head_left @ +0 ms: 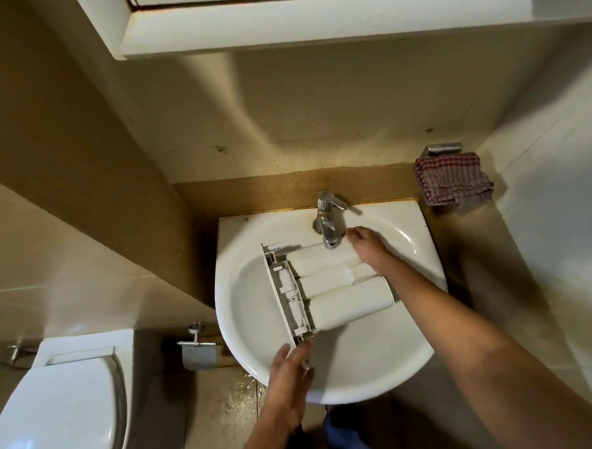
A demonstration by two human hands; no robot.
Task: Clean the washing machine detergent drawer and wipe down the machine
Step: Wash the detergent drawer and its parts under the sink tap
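The white detergent drawer (332,288) lies upside down in the white sink (366,365), its front panel toward the left and its rounded compartments toward the right. My left hand (288,371) grips the near corner of the front panel at the basin's front. My right hand (365,245) rests on the drawer's far end, just right of the chrome tap (327,222), fingers near the spout. No water is visibly running.
A red checked cloth (453,179) hangs from a metal holder on the wall at the right. A toilet (65,404) stands at lower left, with a paper holder (198,353) beside the sink. A white cabinet (298,22) overhangs above.
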